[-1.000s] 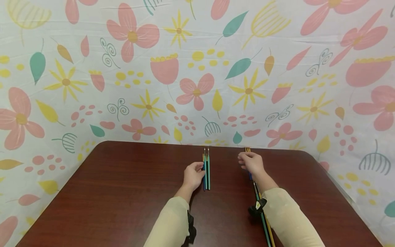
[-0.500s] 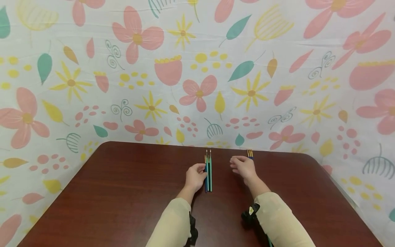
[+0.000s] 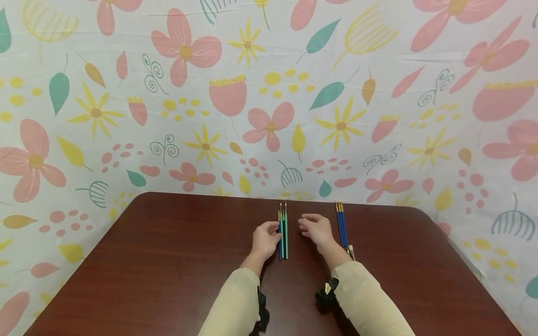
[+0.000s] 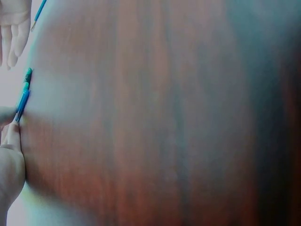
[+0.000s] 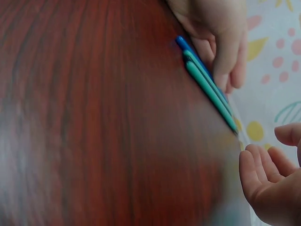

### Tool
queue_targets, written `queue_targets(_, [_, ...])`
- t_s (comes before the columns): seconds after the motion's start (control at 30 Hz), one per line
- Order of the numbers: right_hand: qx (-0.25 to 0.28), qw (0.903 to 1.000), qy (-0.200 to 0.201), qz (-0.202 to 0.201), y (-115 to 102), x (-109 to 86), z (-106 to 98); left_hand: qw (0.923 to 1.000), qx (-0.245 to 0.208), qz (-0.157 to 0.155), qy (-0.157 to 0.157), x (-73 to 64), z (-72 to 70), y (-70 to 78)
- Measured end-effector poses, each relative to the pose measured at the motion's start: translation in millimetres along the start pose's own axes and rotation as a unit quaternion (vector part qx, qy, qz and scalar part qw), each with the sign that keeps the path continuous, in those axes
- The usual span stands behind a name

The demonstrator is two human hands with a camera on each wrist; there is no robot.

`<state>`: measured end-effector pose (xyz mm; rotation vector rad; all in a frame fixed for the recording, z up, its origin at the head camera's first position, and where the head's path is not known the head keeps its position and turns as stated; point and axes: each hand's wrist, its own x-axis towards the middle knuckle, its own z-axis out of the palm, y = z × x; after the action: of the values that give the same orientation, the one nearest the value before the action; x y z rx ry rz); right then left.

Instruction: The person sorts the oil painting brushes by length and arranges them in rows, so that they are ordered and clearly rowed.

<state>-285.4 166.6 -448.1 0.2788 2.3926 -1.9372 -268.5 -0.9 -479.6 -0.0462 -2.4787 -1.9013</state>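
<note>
On the dark red table (image 3: 168, 261), near the middle of the far edge: a blue brush (image 3: 280, 253) and turquoise brushes (image 3: 286, 242), side by side, tips toward that edge. Against the blue one, left hand (image 3: 265, 240): thumb and fingers loosely bent, touching; cannot tell whether pinching. Between brush groups, right hand (image 3: 318, 231): fingers loosely bent, apart from the thumb, holding nothing; near the turquoise brushes, not touching. Closer to the far right corner: three blue brushes (image 3: 342, 227), gold ends at the far edge. Just beside the right forearm: a pale-tipped brush (image 3: 351, 252). Beyond the far edge: flower-printed cloth (image 3: 235, 177).
</note>
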Motion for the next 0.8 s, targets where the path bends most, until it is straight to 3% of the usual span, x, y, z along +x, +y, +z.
queue_targets(0.43, [0.036,0.9989,-0.009,0.027,-0.8,1.8,29.3,1.0,0.009,-0.001,0.004,1.6,-0.3,0.6])
queue_targets(0.8, [0.064,0.9956,-0.005,0.068,-3.1,5.5,33.4,1.0,0.008,0.002,0.001,2.8,-1.0,0.4])
